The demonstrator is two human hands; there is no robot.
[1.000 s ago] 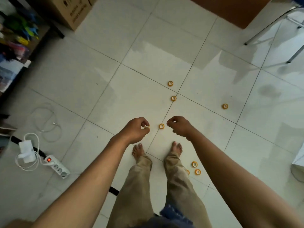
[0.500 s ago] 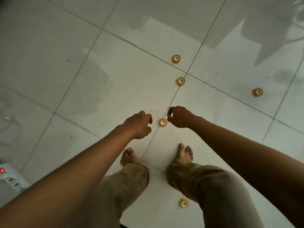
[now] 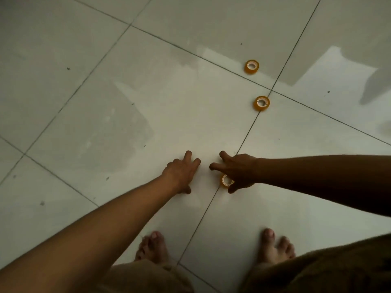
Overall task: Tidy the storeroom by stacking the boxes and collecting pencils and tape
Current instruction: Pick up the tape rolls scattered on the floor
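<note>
- 2 bare feet point(image 3: 152, 246) are standing on the tiled floor point(image 3: 127, 102) at the near edge, below tan trouser legs point(image 3: 317, 269).
- The left hand point(image 3: 179, 171) is reaching down with its grip apart, fingers straight and holding nothing.
- The right hand point(image 3: 237, 170) is spreading its grip over the nearest tape roll point(image 3: 226, 180), which is lying on a grout line; contact is unclear.
- Farther along, the middle tape roll point(image 3: 261, 103) and the far tape roll point(image 3: 251, 66) are lying flat.

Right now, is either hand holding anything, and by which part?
Left hand holds nothing. Right hand is over the nearest tape roll; whether it grips it cannot be told.
</note>
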